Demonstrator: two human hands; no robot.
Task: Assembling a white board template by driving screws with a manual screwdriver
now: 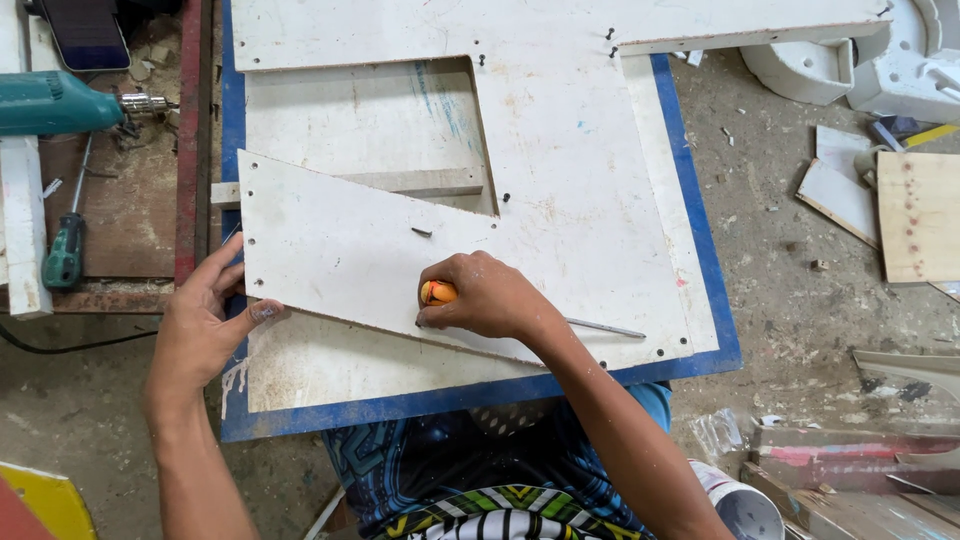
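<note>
A white triangular board [330, 250] lies across a larger white panel [570, 150] with a square cut-out, on a blue-edged worktop [700, 250]. My left hand [205, 320] presses on the triangle's lower left corner, thumb on the board. My right hand [485, 298] is closed around an orange-handled screwdriver [437, 292] at the triangle's lower edge; a thin metal shaft [605, 328] shows to the right of my wrist. A dark screw [421, 232] lies on the triangle just above my right hand.
A teal power drill [60, 102] and a green-handled screwdriver [65, 250] rest on a wooden bench at the left. Board offcuts [915, 215] and white parts [810, 65] litter the dusty floor at the right. Small dark screws sit in the large panel.
</note>
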